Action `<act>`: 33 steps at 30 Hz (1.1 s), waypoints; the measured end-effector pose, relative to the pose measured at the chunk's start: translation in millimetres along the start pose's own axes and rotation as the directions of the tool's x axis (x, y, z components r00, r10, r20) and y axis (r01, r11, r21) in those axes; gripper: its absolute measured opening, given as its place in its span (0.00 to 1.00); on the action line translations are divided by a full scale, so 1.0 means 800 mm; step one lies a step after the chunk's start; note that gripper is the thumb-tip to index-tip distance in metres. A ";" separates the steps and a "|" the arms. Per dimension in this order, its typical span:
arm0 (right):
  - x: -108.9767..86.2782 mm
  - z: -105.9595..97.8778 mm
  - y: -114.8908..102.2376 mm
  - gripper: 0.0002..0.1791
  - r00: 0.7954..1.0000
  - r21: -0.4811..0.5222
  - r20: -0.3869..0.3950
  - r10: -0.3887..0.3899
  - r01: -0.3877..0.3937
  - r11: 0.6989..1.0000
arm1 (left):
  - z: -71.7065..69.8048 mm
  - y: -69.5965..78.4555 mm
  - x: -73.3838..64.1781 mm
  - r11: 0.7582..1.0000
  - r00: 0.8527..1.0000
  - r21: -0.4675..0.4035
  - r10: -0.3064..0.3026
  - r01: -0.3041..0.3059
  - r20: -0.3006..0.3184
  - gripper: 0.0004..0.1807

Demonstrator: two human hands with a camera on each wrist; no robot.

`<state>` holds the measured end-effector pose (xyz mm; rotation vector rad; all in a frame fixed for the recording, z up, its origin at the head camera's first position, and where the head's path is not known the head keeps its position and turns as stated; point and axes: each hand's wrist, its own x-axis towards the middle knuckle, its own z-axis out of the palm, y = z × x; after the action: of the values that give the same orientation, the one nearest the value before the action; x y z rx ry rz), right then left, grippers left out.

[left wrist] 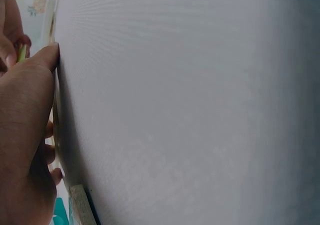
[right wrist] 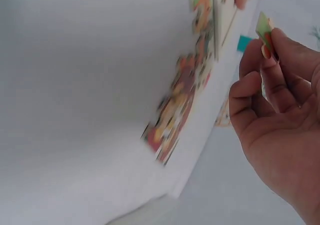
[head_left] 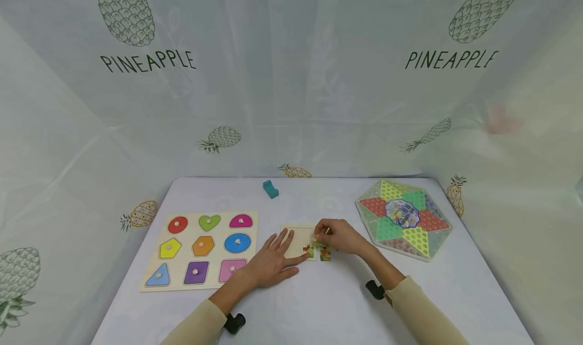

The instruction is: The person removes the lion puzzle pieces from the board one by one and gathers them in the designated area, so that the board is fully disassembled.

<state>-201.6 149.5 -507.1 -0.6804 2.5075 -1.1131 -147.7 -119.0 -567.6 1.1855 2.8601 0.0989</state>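
Hands of a person in beige sleeves work at a small jigsaw tray near the middle of a white tabletop. The left hand lies flat, fingers straight and spread, its fingertips on the tray's near-left part, pressing it down. The right hand is at the tray's right edge, fingers curled, pinching a small puzzle piece between thumb and fingertips; the right wrist view shows that piece as green with a touch of orange, held clear of the tabletop. A few colourful loose pieces lie at the tray's near-right corner, just beneath the right hand; whether they are joined to one another cannot be told. In the left wrist view the left hand's thumb rests against the tabletop close to the tray's edge.

To the left of the tray, just beside the left hand, lies a wooden shape board with nine coloured knobbed shapes in three rows. To the right of the tray, near the right hand, sits a hexagonal Chinese checkers board with a star of red, green and yellow. Beyond the tray, well apart, a small teal block stands. A pale curtain printed with pineapples hangs behind the tabletop.
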 end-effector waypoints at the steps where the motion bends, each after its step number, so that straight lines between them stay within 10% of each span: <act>1: -0.004 -0.003 0.003 0.02 1.000 0.008 0.005 0.007 -0.007 1.000 | 0.000 0.001 0.000 1.000 1.000 0.000 0.000 0.000 -0.001 0.28; 33: -0.043 -0.008 0.047 0.05 0.999 -0.109 0.046 0.026 -0.021 0.994 | -0.001 0.002 0.000 1.000 1.000 -0.015 -0.007 0.007 0.005 0.29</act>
<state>-187.2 194.0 -528.2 -0.6953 2.5437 -0.9469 -146.6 -117.4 -566.5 1.1712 2.8538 0.1165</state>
